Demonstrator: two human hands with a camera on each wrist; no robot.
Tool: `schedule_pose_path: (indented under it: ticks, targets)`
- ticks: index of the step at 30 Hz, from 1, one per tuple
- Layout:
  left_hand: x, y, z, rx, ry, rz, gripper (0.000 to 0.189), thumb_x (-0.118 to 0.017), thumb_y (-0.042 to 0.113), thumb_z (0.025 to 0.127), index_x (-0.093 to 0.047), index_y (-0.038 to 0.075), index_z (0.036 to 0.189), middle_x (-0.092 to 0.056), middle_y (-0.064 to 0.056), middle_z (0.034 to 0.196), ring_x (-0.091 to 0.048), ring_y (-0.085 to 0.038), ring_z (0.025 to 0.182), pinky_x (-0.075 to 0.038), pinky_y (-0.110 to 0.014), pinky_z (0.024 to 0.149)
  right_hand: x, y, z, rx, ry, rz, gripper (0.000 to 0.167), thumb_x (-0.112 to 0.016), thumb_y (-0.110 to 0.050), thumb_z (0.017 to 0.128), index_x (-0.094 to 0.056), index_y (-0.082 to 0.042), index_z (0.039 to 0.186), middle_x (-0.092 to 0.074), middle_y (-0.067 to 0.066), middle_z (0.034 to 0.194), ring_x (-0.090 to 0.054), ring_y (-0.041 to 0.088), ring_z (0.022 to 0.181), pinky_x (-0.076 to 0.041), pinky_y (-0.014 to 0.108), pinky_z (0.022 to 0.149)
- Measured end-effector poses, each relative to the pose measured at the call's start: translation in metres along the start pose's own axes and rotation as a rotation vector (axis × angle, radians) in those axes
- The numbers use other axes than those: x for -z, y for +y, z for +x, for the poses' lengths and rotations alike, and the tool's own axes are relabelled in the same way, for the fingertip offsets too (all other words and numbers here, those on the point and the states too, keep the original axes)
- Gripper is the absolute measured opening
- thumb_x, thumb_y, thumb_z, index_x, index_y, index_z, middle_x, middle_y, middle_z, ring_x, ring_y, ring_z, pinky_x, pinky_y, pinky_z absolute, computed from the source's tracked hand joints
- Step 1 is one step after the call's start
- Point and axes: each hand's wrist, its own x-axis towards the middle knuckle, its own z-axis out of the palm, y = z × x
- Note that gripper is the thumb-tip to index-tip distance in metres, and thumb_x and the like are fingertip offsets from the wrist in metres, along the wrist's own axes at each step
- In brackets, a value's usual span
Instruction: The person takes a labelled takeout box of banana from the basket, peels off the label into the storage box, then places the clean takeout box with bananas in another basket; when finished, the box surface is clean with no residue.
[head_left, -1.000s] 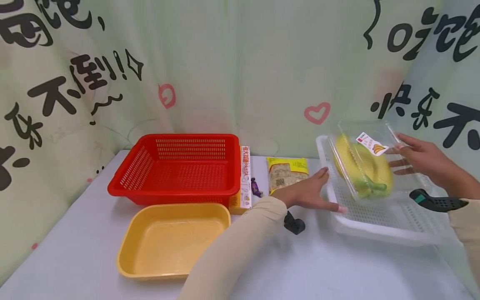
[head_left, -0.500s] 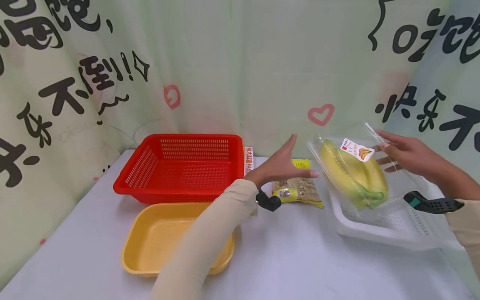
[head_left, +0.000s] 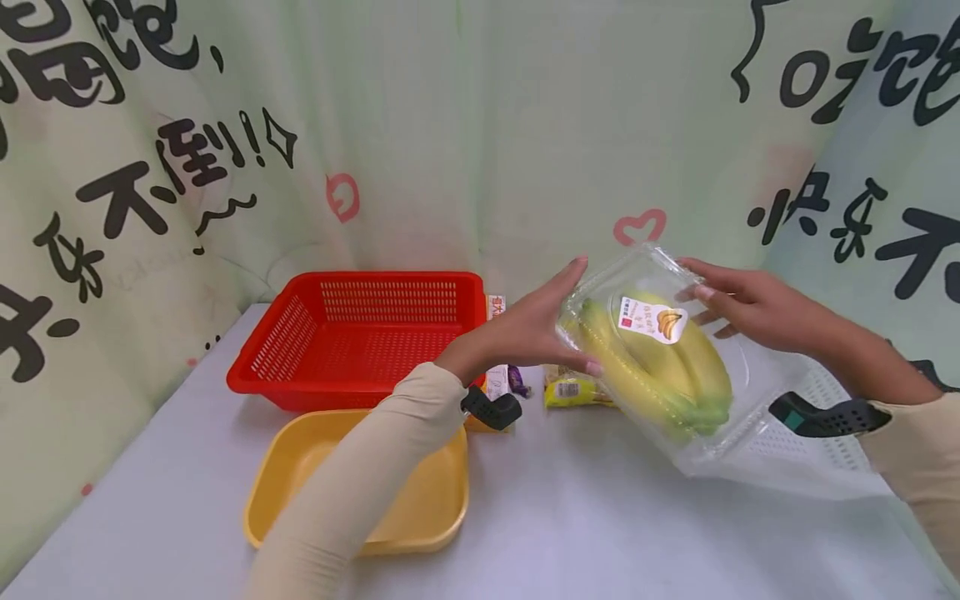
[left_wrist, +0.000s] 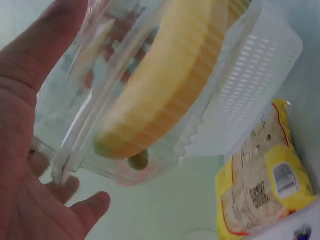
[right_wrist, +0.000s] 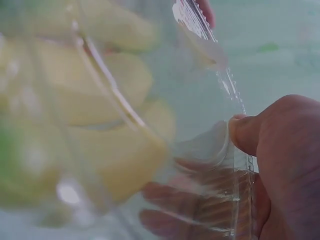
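A clear plastic box of bananas [head_left: 663, 367] with a white label hangs tilted over the right side of the table. My right hand [head_left: 757, 304] pinches its upper right edge, thumb in front and fingers behind, as the right wrist view shows through the plastic. At the box's left edge is my left hand [head_left: 525, 325], thumb and fingers spread apart. In the left wrist view, the left thumb [left_wrist: 45, 42] lies along the plastic while the fingertips [left_wrist: 92, 212] reach past the box's end.
A white perforated basket [head_left: 806, 442] stands below and behind the box. A yellow bag of grain-like food [left_wrist: 257, 180] lies left of it, near a purple-wrapped candy [head_left: 517, 382] and a pasta box [head_left: 497, 382]. Farther left are a red basket [head_left: 360, 333] and a yellow tray [head_left: 442, 521].
The right hand has lifted the banana box from over the white basket and carried it left. My left hand has left the basket's rim, moved left and come to the box's left edge.
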Motion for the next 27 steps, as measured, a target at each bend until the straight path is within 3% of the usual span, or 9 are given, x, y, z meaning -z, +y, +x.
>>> schedule_pose_path:
  ticks: [3,9,16,23,27]
  targets:
    - [0.002,-0.002,-0.010,-0.019,0.004,-0.016,0.126,-0.089,0.044,0.066,-0.004,0.028,0.157,-0.009,0.015,0.160,-0.019,-0.003,0.140,-0.039,-0.028,0.104,-0.005,-0.011,0.001,0.043,-0.034,0.020,0.052,-0.042,-0.010,0.104,-0.025,-0.003,0.153,-0.053,0.033,0.129,-0.062,0.046,0.102,-0.058,0.043,0.069]
    - [-0.006,0.006,-0.032,-0.071,-0.054,-0.052,0.127,-0.090,0.037,0.066,-0.004,0.019,0.158,-0.004,0.010,0.161,-0.014,-0.006,0.143,-0.042,-0.023,0.098,-0.015,-0.026,-0.003,0.078,-0.067,0.003,0.049,-0.044,-0.014,0.104,-0.033,-0.007,0.152,-0.057,0.028,0.127,-0.065,0.038,0.100,-0.058,0.041,0.071]
    - [-0.010,0.024,-0.068,-0.129,0.037,-0.007,0.126,-0.088,0.037,0.070,0.001,0.024,0.157,-0.004,0.015,0.160,-0.014,-0.003,0.142,-0.042,-0.024,0.099,-0.026,-0.045,-0.006,0.141,-0.044,0.013,0.048,-0.047,-0.014,0.103,-0.039,-0.010,0.150,-0.061,0.020,0.124,-0.067,0.031,0.098,-0.058,0.032,0.072]
    - [-0.019,0.031,-0.110,-0.090,0.108,-0.137,0.126,-0.090,0.025,0.068,0.000,0.026,0.158,-0.011,0.011,0.160,-0.027,-0.012,0.138,-0.050,-0.022,0.088,-0.044,-0.063,-0.002,0.209,-0.093,0.051,0.046,-0.052,-0.009,0.101,-0.044,-0.007,0.146,-0.064,0.017,0.122,-0.067,0.027,0.098,-0.057,0.033,0.072]
    - [-0.028,0.035,-0.136,-0.037,0.154,-0.144,0.129,-0.091,0.022,0.067,0.001,0.024,0.157,-0.008,0.009,0.161,-0.023,-0.013,0.142,-0.044,-0.028,0.099,-0.060,-0.071,0.002,0.264,-0.136,0.070,0.044,-0.053,-0.007,0.100,-0.048,-0.008,0.144,-0.063,0.012,0.124,-0.065,0.019,0.093,-0.055,0.029,0.072]
